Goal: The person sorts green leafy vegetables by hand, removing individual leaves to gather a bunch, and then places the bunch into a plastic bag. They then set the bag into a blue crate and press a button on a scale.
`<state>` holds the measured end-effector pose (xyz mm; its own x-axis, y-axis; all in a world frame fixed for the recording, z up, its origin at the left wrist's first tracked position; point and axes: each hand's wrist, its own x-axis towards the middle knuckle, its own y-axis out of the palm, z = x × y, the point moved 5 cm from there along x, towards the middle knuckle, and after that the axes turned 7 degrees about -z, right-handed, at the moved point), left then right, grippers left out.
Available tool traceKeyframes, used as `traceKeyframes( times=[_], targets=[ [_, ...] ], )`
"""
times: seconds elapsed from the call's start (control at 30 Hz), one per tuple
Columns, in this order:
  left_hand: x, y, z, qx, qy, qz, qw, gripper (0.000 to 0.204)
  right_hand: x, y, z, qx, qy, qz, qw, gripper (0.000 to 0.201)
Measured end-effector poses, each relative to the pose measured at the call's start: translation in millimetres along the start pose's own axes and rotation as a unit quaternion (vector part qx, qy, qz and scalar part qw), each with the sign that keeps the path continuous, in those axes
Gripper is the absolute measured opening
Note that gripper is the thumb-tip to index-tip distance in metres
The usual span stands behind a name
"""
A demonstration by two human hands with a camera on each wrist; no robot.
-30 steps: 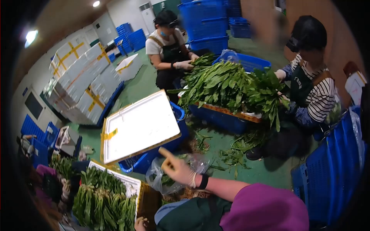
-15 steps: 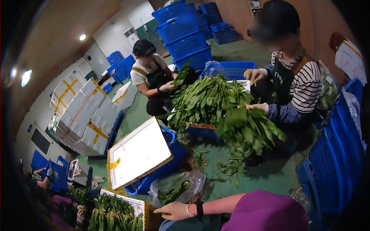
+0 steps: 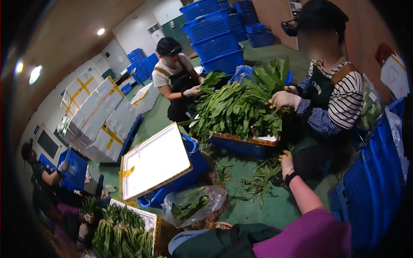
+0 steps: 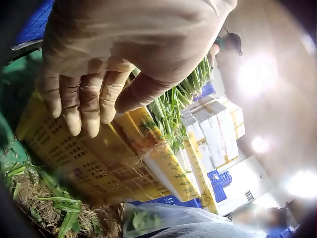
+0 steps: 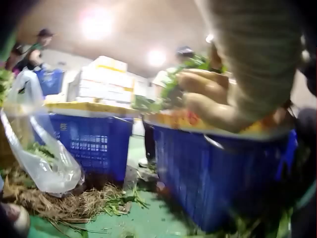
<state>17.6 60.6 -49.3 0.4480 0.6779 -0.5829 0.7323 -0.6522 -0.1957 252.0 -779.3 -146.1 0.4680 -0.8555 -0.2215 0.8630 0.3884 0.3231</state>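
Observation:
My gloved right hand [image 3: 286, 163] reaches forward, over leafy scraps [image 3: 260, 180] on the floor, below the box heaped with greens. In the right wrist view, the fingers [image 5: 205, 99] are loosely bent and overlap that box's rim; nothing shows in them. My gloved left hand [image 4: 133, 49] hangs with fingers fairly straight beside a yellow crate [image 4: 79, 158], holding nothing visible. Beyond it, bundled greens [image 4: 171, 114] stand in a foam box. Across from me, a person in a striped shirt grips a bunch of leafy greens [image 3: 273, 77] over the heap [image 3: 236, 112].
A white foam lid [image 3: 155, 161] lies on a blue crate [image 3: 195, 161]. In front of me sits a clear plastic bag [image 3: 215, 198] with some leaves. Blue crates [image 3: 365, 172] lean on the right; others [image 3: 217, 43] are stacked behind. Another person [image 3: 174, 79] handles greens.
My right hand drew back from its raised position, then reached out to the right toward the heaped box. The person in stripes swung a bunch of greens from low in front up over the heap.

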Motion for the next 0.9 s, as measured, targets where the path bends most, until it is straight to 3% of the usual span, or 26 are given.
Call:
traceKeyframes(
  times=[0.03,0.07,0.1,0.13,0.23,0.3,0.43,0.5,0.53,0.57,0.63,0.8,0.9],
  targets=[
    [-2.5,4.3,-1.7,-0.011,0.009,0.007,1.000,0.020,-27.6,9.5,23.4,-0.236,-0.140,0.012,0.961,0.028],
    [-10.3,11.7,-6.7,-0.016,0.019,0.008,1.000,0.017,-51.2,21.2,17.4,-0.178,-0.022,0.128,0.975,0.028],
    [-12.7,15.3,-8.2,-0.020,0.029,0.007,0.999,0.015,-82.3,36.7,10.9,-0.118,0.103,0.239,0.958,0.028],
    [4.9,13.3,-2.7,-0.025,0.010,0.008,1.000,0.014,-115.4,54.1,2.4,-0.113,0.148,0.292,0.938,0.029],
    [41.6,11.4,6.6,-0.055,0.020,0.049,0.997,0.016,-205.1,94.3,-30.4,-0.166,0.190,0.405,0.879,0.030],
    [24.8,18.2,-4.4,-0.047,0.064,0.048,0.996,0.016,-262.3,117.3,-53.5,-0.183,0.203,0.477,0.836,0.030],
    [7.6,21.9,-16.6,-0.074,0.162,0.098,0.979,0.019,-360.1,143.9,-63.9,-0.247,0.154,0.639,0.712,0.031],
    [2.0,19.6,-20.8,-0.074,0.163,0.107,0.978,0.021,-390.8,152.7,-64.0,-0.263,0.068,0.699,0.662,0.032],
    [-1.1,19.3,-25.2,-0.064,0.169,0.098,0.979,0.021,-401.4,157.0,-68.2,-0.270,-0.023,0.708,0.652,0.032],
    [-2.0,21.9,-28.4,-0.054,0.174,0.093,0.979,0.021,-407.3,158.0,-74.8,-0.279,-0.050,0.714,0.640,0.032],
    [-8.4,24.8,-35.0,-0.066,0.200,0.094,0.973,0.021,-422.8,161.0,-69.0,-0.326,0.068,0.704,0.627,0.032],
    [-6.7,22.6,-43.4,-0.014,0.196,0.090,0.976,0.023,-436.9,174.4,-97.2,-0.348,0.043,0.696,0.627,0.032],
    [-19.6,30.1,-52.7,-0.033,0.218,0.082,0.972,0.022,-451.7,182.6,-90.3,-0.397,0.050,0.686,0.607,0.033]
  ],
)
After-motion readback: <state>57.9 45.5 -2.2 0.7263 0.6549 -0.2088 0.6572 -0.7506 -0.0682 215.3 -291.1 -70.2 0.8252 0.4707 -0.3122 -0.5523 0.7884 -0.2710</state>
